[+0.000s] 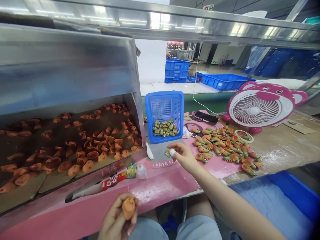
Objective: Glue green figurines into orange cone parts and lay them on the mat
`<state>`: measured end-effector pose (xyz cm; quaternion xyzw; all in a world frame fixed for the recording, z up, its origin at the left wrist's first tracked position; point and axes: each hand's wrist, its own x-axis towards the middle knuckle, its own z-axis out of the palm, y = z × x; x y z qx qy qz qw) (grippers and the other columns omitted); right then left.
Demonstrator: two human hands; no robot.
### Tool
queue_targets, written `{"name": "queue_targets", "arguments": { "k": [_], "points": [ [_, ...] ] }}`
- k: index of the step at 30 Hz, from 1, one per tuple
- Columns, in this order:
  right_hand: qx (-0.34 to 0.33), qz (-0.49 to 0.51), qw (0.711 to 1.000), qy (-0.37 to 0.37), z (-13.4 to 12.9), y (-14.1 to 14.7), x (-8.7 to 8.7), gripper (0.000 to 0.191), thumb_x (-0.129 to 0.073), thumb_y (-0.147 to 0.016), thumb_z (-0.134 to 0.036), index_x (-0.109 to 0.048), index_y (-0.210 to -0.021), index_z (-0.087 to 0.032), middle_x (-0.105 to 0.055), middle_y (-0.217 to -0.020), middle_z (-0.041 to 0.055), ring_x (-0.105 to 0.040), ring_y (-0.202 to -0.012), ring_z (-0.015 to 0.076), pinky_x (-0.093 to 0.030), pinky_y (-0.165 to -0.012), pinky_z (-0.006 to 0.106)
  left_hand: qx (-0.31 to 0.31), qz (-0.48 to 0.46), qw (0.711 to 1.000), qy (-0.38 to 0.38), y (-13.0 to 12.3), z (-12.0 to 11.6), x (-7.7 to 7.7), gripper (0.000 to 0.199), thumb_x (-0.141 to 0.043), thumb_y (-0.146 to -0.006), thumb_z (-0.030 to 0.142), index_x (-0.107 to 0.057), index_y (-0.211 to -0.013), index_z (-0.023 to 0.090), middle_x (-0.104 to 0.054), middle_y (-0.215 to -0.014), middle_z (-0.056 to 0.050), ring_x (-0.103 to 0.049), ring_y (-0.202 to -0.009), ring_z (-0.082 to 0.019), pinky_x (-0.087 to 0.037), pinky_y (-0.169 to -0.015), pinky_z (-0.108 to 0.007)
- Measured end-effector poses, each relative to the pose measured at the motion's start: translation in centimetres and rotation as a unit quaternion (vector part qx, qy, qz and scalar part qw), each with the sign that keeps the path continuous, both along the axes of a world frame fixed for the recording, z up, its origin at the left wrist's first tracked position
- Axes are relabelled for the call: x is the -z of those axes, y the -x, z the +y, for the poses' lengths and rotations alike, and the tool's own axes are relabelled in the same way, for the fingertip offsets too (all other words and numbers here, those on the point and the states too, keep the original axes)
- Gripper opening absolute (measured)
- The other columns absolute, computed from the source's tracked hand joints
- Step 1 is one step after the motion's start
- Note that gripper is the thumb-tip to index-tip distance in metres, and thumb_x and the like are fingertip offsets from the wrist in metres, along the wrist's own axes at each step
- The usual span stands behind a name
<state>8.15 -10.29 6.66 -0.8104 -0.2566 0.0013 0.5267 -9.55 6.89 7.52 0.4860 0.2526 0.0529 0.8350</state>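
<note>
Low at the front, my left hand (117,220) is closed around a small orange cup-shaped piece (128,209). My right hand (185,157) is over the mat in front of the blue basket (147,115), with a small green piece (167,152) pinched at its fingertips. White wrapping covers one of its fingertips. Several green pieces with red and white spots (166,129) lie in the basket. A small clear bottle (141,172) stands on the pink mat (160,183) between my hands. Right of my right hand lies a pile of orange pieces with green ends (225,145).
On the left, a metal-hooded box (67,63) holds many orange pieces (92,153). A pink bear-shaped fan (255,106), a phone (206,117) and a white ring (244,136) are at the right. A metal beam (175,21) crosses overhead. Blue crates (177,70) stand beyond.
</note>
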Motion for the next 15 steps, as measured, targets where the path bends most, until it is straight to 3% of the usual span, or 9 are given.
{"name": "queue_targets", "arguments": {
  "k": [4,7,10,15],
  "points": [
    [-0.041,0.013,0.999,-0.028,-2.3,6.1,-2.2,0.016,-0.050,-0.078,-0.026,-0.051,-0.091,-0.016,-0.061,-0.071,0.0024,-0.057,-0.058,0.0114,-0.048,-0.049,0.021,0.101,-0.022,0.995,-0.016,-0.9,-3.3,-0.3,0.010,-0.055,-0.072,0.024,-0.051,-0.077,0.017,-0.055,-0.060,0.002,-0.040,-0.045,-0.004,-0.029,-0.039,-0.014],
    [-0.063,-0.103,0.993,0.006,-3.9,9.4,-3.4,0.019,-0.060,-0.072,-0.019,-0.054,-0.090,-0.018,-0.061,-0.071,0.0014,-0.055,-0.057,0.0102,-0.045,-0.052,0.021,0.156,-0.034,0.985,-0.065,-1.0,-4.9,-0.3,0.005,-0.049,-0.075,0.020,-0.048,-0.079,0.017,-0.054,-0.060,0.002,-0.043,-0.046,-0.006,-0.031,-0.040,-0.016],
    [-0.092,-0.221,0.969,0.061,-4.9,11.4,-4.0,0.023,-0.063,-0.070,-0.018,-0.054,-0.091,-0.018,-0.057,-0.063,-0.0001,-0.051,-0.053,0.0099,-0.041,-0.051,0.021,0.195,-0.038,0.972,-0.127,-0.7,-5.8,-0.6,0.003,-0.046,-0.075,0.017,-0.048,-0.077,0.016,-0.049,-0.054,0.004,-0.042,-0.045,-0.007,-0.032,-0.041,-0.018],
    [-0.108,-0.268,0.952,0.106,-5.5,12.8,-4.2,0.020,-0.059,-0.074,-0.017,-0.052,-0.092,-0.017,-0.053,-0.061,0.0000,-0.049,-0.055,0.0106,-0.037,-0.050,0.021,0.220,-0.049,0.959,-0.174,-0.1,-6.5,-1.2,0.005,-0.043,-0.075,0.015,-0.048,-0.076,0.016,-0.048,-0.060,0.004,-0.043,-0.050,-0.007,-0.036,-0.047,-0.018]
  ]
}}
